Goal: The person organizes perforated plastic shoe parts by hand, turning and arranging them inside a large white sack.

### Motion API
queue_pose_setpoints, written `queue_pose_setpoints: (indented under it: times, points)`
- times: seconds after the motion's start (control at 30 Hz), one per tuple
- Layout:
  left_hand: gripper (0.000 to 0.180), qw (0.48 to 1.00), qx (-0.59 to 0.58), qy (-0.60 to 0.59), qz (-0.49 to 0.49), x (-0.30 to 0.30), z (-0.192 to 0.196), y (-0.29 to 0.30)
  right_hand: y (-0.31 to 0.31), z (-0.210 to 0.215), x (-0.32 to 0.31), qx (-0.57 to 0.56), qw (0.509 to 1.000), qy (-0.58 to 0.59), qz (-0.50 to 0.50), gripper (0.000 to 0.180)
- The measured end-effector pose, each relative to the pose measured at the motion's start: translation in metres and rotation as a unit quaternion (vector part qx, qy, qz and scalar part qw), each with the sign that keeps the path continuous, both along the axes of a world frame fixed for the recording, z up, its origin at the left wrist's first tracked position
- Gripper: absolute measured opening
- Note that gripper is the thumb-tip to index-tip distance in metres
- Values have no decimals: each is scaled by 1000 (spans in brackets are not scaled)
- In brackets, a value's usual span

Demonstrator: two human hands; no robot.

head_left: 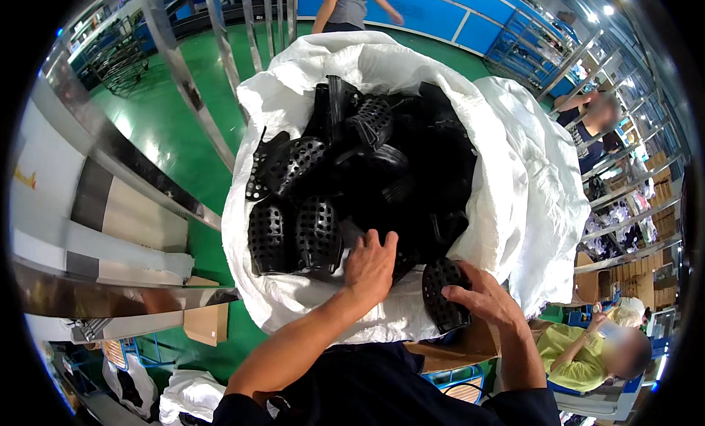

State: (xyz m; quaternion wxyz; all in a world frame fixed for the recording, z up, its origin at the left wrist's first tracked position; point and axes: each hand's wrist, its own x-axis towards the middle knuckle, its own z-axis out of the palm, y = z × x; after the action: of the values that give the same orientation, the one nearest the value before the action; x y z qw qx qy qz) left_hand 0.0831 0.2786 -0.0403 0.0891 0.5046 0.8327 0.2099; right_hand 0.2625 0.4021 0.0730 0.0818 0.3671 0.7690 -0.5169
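Note:
A large white woven sack (514, 176) stands open before me, holding several black perforated shoes (317, 231). My right hand (485, 297) is closed around one such black shoe (443, 297) at the sack's near right rim, thumb on its side and toe pointing up. My left hand (371, 268) reaches over the near rim into the sack, just right of a pair of shoes lying side by side. Its fingers bend down toward the dark pile, and their tips are hidden. Deeper in the sack, the black shapes merge and cannot be told apart.
Metal rails (183, 81) run along the left. A cardboard box (206, 324) sits on the green floor at lower left. Behind the sack walks a person in a grey top (348, 9). A person in a yellow-green shirt (569, 356) sits at lower right, near metal racks.

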Motion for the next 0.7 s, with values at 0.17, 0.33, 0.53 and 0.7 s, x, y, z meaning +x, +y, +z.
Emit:
queue_pose_setpoints:
  times: [0.17,0.33,0.53,0.7]
  points:
    - [20,987,104,-117,-35,4,-9,-15,4,-3,1,9,1000,12,-14,66]
    - [40,985,9,-172,-25,5,8,-13,6,13,-6,-55,997,0,-45,67]
    - [29,988,100,-98,-66,13,38,-67,-10,27,-9,-113,964,178,-163,70]
    - [25,946,175,-271,14,-5,100,-156,-36,41,-71,-231,909,311,-156,72]
